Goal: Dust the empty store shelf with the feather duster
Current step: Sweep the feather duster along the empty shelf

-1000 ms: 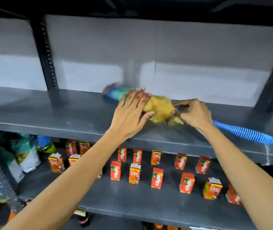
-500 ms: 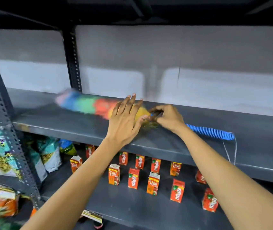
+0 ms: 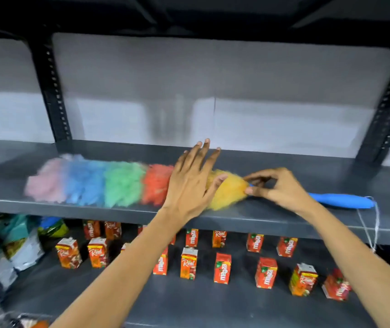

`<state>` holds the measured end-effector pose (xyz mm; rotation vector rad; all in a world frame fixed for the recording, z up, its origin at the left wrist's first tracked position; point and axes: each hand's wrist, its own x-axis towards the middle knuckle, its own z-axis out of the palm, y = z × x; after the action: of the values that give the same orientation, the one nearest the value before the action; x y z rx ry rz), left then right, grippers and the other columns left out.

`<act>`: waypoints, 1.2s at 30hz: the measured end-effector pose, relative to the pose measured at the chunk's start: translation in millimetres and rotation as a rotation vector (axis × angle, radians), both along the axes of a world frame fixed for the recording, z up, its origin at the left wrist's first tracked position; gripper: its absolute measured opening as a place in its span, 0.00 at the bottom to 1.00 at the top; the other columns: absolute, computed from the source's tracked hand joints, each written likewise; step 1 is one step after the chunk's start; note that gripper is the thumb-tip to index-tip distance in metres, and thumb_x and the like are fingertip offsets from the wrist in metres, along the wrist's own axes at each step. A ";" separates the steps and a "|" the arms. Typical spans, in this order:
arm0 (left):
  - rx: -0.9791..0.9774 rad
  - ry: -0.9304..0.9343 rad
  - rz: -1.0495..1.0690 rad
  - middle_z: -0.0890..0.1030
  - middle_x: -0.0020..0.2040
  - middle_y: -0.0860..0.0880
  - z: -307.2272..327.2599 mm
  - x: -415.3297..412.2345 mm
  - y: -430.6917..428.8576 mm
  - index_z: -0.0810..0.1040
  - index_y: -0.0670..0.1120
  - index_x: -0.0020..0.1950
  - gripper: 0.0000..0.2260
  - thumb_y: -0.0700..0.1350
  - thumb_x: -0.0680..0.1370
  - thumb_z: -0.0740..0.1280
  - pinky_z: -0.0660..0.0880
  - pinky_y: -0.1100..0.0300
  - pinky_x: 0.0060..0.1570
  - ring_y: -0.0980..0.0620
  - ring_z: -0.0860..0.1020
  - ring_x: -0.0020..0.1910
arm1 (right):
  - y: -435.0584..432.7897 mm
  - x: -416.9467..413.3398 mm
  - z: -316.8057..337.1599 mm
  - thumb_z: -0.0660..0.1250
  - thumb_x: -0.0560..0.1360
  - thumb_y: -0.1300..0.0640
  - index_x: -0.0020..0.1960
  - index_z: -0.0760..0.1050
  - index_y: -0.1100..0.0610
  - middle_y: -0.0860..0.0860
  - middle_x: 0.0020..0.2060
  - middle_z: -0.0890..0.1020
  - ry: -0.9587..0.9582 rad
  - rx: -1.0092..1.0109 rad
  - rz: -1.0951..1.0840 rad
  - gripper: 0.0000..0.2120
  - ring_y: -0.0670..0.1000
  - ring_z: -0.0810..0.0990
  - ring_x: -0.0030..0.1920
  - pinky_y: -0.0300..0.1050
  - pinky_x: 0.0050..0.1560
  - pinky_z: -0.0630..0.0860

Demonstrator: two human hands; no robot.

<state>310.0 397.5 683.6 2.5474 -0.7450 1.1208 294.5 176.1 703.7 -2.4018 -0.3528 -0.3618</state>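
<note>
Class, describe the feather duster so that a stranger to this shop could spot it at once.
Find the dark metal shelf above the rows of red juice cartons. Lying along it, under two hands, is the feather duster. Nothing else has fluffy bands of pink, blue, green, red and yellow and a blue handle.

Shop: dark slotted-steel racking (image 3: 54,100), rows of small red juice cartons (image 3: 222,268) on lower shelf (image 3: 213,308), snack bags (image 3: 21,245) at left.
</note>
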 end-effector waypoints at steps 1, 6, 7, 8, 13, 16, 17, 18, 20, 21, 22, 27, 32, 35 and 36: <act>0.003 0.002 -0.030 0.63 0.73 0.41 -0.2 -1.0 -12.4 0.64 0.44 0.72 0.32 0.62 0.79 0.40 0.53 0.50 0.69 0.44 0.60 0.72 | -23.4 -13.6 0.9 0.77 0.65 0.54 0.41 0.81 0.39 0.43 0.39 0.86 -0.012 -0.019 -0.041 0.11 0.44 0.82 0.43 0.43 0.49 0.77; 0.017 0.004 -0.158 0.64 0.73 0.42 -2.7 -5.1 -68.1 0.67 0.45 0.71 0.31 0.62 0.79 0.42 0.55 0.49 0.68 0.44 0.62 0.71 | -143.1 -86.0 5.1 0.78 0.65 0.54 0.35 0.80 0.39 0.43 0.32 0.85 0.021 -0.023 -0.381 0.11 0.32 0.79 0.32 0.22 0.28 0.70; 0.024 0.005 -0.177 0.65 0.73 0.42 -3.6 -5.4 -77.7 0.67 0.45 0.70 0.30 0.62 0.79 0.42 0.56 0.49 0.68 0.44 0.62 0.71 | -165.7 -95.2 5.0 0.78 0.63 0.50 0.33 0.81 0.39 0.46 0.34 0.86 0.011 -0.019 -0.497 0.08 0.34 0.79 0.33 0.21 0.30 0.70; 0.034 0.005 -0.198 0.65 0.72 0.42 -4.1 -6.9 -89.8 0.67 0.44 0.70 0.30 0.62 0.79 0.43 0.57 0.48 0.68 0.44 0.62 0.71 | -187.8 -104.7 4.3 0.78 0.63 0.49 0.33 0.80 0.37 0.50 0.37 0.86 0.004 -0.019 -0.622 0.08 0.37 0.80 0.34 0.20 0.33 0.70; 0.069 0.021 -0.276 0.65 0.72 0.41 -3.9 -13.9 -139.4 0.66 0.44 0.71 0.28 0.59 0.78 0.48 0.58 0.46 0.68 0.44 0.61 0.71 | -220.1 -127.9 2.6 0.73 0.66 0.46 0.48 0.82 0.47 0.54 0.44 0.86 -0.023 -0.101 -1.011 0.12 0.60 0.82 0.48 0.51 0.48 0.80; 0.125 0.027 -0.321 0.66 0.72 0.41 -4.4 -18.8 -168.2 0.67 0.44 0.70 0.28 0.59 0.78 0.47 0.59 0.46 0.68 0.43 0.62 0.71 | -220.3 -144.4 4.3 0.75 0.67 0.49 0.42 0.81 0.44 0.54 0.39 0.84 0.006 -0.014 -0.928 0.05 0.58 0.81 0.44 0.54 0.46 0.78; 0.156 0.022 -0.333 0.67 0.71 0.41 -5.6 -19.2 -175.6 0.67 0.44 0.70 0.28 0.60 0.78 0.47 0.60 0.46 0.68 0.43 0.63 0.71 | -223.8 -151.3 5.3 0.75 0.67 0.49 0.40 0.80 0.44 0.54 0.38 0.84 0.020 0.008 -0.931 0.05 0.58 0.81 0.44 0.54 0.46 0.78; 0.191 0.009 -0.343 0.67 0.71 0.41 -6.6 -19.8 -183.1 0.67 0.44 0.70 0.28 0.60 0.78 0.47 0.60 0.46 0.68 0.43 0.63 0.71 | -231.2 -157.8 5.2 0.75 0.67 0.49 0.39 0.79 0.43 0.54 0.39 0.84 0.015 0.017 -0.958 0.06 0.58 0.81 0.44 0.54 0.46 0.77; 0.238 -0.022 -0.340 0.67 0.71 0.41 -9.2 -18.5 -189.1 0.67 0.44 0.70 0.29 0.60 0.78 0.47 0.61 0.45 0.67 0.43 0.64 0.70 | -240.8 -162.8 2.9 0.75 0.66 0.47 0.43 0.81 0.45 0.56 0.41 0.85 0.002 -0.004 -1.061 0.06 0.59 0.82 0.47 0.54 0.47 0.78; 0.239 -0.026 -0.339 0.67 0.71 0.41 -10.3 -18.0 -190.3 0.67 0.44 0.70 0.29 0.60 0.78 0.47 0.60 0.46 0.67 0.43 0.64 0.70 | -240.3 -164.2 0.8 0.74 0.67 0.47 0.47 0.82 0.48 0.57 0.42 0.85 0.001 -0.028 -1.118 0.10 0.60 0.82 0.47 0.54 0.47 0.78; 0.226 -0.021 -0.335 0.67 0.71 0.41 -10.6 -16.5 -189.5 0.66 0.44 0.71 0.29 0.60 0.78 0.47 0.59 0.46 0.68 0.43 0.63 0.71 | -237.6 -162.2 -1.8 0.73 0.68 0.48 0.50 0.82 0.50 0.58 0.42 0.85 -0.021 -0.058 -1.157 0.12 0.61 0.82 0.48 0.53 0.47 0.77; 0.188 -0.013 -0.349 0.66 0.72 0.41 -9.1 -17.8 -187.0 0.66 0.44 0.71 0.29 0.60 0.78 0.47 0.57 0.47 0.68 0.43 0.63 0.71 | -218.3 -150.2 -2.2 0.74 0.69 0.54 0.49 0.83 0.57 0.52 0.33 0.84 -0.014 0.124 -0.879 0.10 0.51 0.81 0.34 0.43 0.37 0.71; 0.141 0.006 -0.343 0.64 0.73 0.42 -9.5 -18.3 -176.6 0.65 0.45 0.72 0.31 0.62 0.79 0.42 0.53 0.49 0.70 0.44 0.60 0.72 | -208.9 -139.3 -1.9 0.75 0.69 0.55 0.47 0.82 0.54 0.52 0.35 0.84 0.002 0.171 -0.772 0.08 0.43 0.81 0.34 0.46 0.40 0.76; 0.152 0.023 -0.310 0.65 0.73 0.42 -10.2 -18.7 -170.0 0.64 0.46 0.72 0.32 0.63 0.79 0.40 0.54 0.49 0.70 0.44 0.60 0.72 | -190.2 -120.9 -9.8 0.74 0.69 0.50 0.45 0.83 0.49 0.52 0.40 0.86 -0.076 0.026 -0.842 0.06 0.52 0.83 0.45 0.46 0.43 0.78; 0.154 0.025 -0.305 0.64 0.73 0.42 -9.9 -18.1 -168.2 0.64 0.46 0.72 0.32 0.63 0.78 0.39 0.55 0.48 0.70 0.44 0.60 0.72 | -183.4 -114.9 -12.6 0.74 0.68 0.50 0.44 0.83 0.48 0.51 0.39 0.86 -0.086 0.036 -0.804 0.06 0.51 0.83 0.44 0.47 0.44 0.79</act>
<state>292.0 229.3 673.7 2.4503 -1.2067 0.9624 179.7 -7.3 691.1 -2.3988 0.6060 -0.8114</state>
